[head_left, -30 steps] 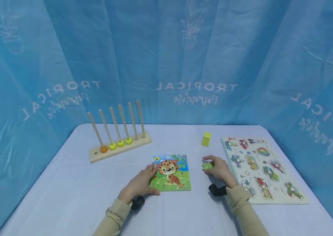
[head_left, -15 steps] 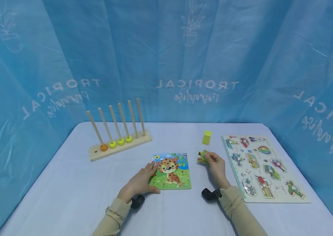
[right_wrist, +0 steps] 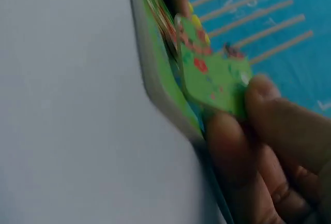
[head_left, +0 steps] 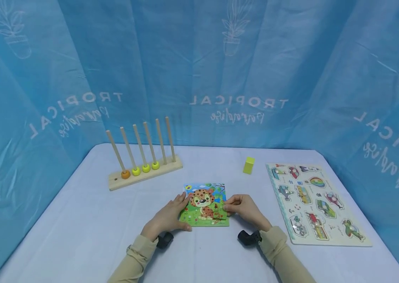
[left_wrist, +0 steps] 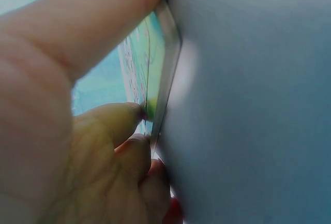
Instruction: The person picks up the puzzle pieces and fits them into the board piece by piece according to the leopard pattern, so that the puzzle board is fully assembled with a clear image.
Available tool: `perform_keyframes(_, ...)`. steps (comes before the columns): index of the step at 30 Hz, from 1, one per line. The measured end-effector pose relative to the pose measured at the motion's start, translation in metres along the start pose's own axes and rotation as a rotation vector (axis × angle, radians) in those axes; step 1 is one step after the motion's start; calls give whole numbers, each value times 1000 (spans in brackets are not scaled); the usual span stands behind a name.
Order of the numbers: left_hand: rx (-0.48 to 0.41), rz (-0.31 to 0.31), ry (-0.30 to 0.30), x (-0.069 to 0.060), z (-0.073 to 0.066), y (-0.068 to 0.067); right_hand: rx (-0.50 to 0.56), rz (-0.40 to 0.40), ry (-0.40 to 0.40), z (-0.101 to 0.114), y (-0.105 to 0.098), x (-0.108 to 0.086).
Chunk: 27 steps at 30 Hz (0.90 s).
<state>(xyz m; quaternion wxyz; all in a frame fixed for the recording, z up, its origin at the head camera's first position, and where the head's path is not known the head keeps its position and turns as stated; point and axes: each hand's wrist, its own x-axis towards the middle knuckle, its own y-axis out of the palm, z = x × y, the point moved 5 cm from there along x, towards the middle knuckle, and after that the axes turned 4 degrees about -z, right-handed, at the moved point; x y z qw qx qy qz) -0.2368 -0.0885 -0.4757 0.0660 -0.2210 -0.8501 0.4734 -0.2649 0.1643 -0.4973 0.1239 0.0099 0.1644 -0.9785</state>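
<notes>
A square jigsaw puzzle (head_left: 194,217) with a spotted leopard cub lies on the white table. My left hand (head_left: 169,216) rests against its left side, fingers on the edge and thumb near the close left corner. In the left wrist view, the thumb and fingers touch the puzzle's edge (left_wrist: 168,69). At the puzzle's right side, my right hand (head_left: 245,208) pinches a green puzzle piece (right_wrist: 214,79) with red flowers between thumb and fingers. The piece is tilted over the puzzle's lower right part in the right wrist view. The fingers partly cover it.
A wooden peg stand (head_left: 146,173) with an orange bead and several yellow beads stands back left. A yellow-green block (head_left: 248,165) stands behind the right hand. A vehicle knob puzzle board (head_left: 312,204) lies at the right. Blue curtains (head_left: 199,70) enclose the table.
My right hand has picked up the green piece from the table right of the puzzle, turned it over, and carried it left onto the puzzle. The left hand has stayed in place.
</notes>
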Motion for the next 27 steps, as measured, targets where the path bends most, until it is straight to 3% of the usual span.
perform_keyframes(3, 4, -1, 0, 0, -2, 0, -89, 28, -25, 0, 7, -2)
perform_keyframes(12, 8, 4, -15, 1, -5, -1, -290, -57, -69, 7, 13, -6)
perform_keyframes(20, 14, 4, -14, 3, -5, 0, -315, -111, -16, 12, 12, -6)
perform_keyframes(27, 20, 11, -1, 4, -6, 0, -323, -109, 5, 12, 11, -4)
